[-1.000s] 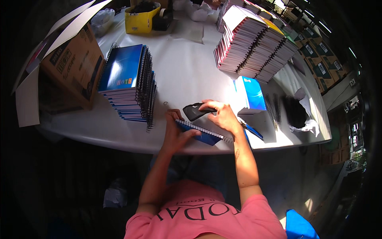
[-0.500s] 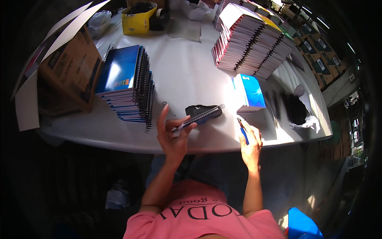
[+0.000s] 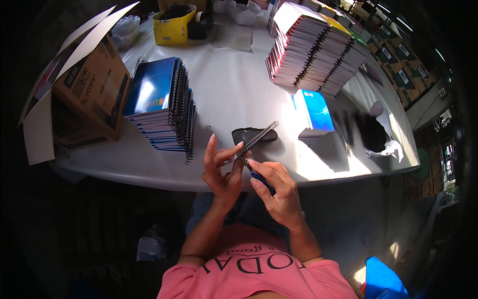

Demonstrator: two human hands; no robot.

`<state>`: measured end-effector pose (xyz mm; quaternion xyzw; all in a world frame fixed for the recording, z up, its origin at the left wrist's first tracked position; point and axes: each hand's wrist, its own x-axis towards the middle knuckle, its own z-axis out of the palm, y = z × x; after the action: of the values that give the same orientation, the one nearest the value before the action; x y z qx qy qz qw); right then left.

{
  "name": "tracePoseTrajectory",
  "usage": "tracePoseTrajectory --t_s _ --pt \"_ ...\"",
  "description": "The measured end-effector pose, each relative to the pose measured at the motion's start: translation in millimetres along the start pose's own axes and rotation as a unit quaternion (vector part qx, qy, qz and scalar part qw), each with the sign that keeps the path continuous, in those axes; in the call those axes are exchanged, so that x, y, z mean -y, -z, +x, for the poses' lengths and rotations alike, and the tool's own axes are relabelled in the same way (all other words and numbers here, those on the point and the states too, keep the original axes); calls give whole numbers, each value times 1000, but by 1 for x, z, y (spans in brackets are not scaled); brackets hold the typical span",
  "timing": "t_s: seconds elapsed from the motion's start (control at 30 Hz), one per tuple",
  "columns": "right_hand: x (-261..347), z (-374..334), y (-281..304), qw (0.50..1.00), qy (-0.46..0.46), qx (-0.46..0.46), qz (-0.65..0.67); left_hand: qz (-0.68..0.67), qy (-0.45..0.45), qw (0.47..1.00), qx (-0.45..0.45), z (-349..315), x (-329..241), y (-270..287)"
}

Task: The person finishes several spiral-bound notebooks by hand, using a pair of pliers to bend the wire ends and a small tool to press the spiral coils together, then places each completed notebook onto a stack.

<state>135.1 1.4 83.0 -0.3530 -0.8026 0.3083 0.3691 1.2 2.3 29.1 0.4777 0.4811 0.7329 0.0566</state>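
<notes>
Near the table's front edge, my left hand (image 3: 221, 169) grips a spiral notebook (image 3: 258, 138) between fingers and thumb. It is seen nearly edge-on, its dark wire coil slanting up to the right. My right hand (image 3: 281, 194) is closed around blue-handled pliers (image 3: 262, 182), whose tips are at the coil's near end beside my left fingertips. Fingers partly hide the exact contact. Just behind the notebook lies a black object (image 3: 241, 135), partly covered by it. A small loose wire curl (image 3: 208, 128) rests left of that.
To the left stand a stack of blue spiral notebooks (image 3: 154, 89) and an open cardboard box (image 3: 92, 94). On the right are a smaller blue-covered stack (image 3: 315, 112), loose coils (image 3: 343, 132) and a black bundle (image 3: 371, 132). Tall notebook stacks (image 3: 313, 55) and a yellow container (image 3: 171, 30) stand behind.
My right hand has moved left with the pliers, from beside the small blue stack to the notebook's coil. The notebook has tilted more steeply in my left hand.
</notes>
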Motion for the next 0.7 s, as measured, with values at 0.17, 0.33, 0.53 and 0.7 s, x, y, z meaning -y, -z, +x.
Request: tracePoseTrajectory --t_s 0.17,0.33,0.53,0.7 --pt "-12 -3 6 849 -203 140 467 17 -61 998 15 -7 10 -1" --pt "-17 -6 4 833 -270 160 456 39 -55 998 8 -5 9 -1" --pt "-58 -19 34 980 -56 -110 -157 -163 157 969 -99 16 -3 1" --pt "-121 -30 49 866 -226 -33 -444 -162 277 947 -16 19 -10 7"
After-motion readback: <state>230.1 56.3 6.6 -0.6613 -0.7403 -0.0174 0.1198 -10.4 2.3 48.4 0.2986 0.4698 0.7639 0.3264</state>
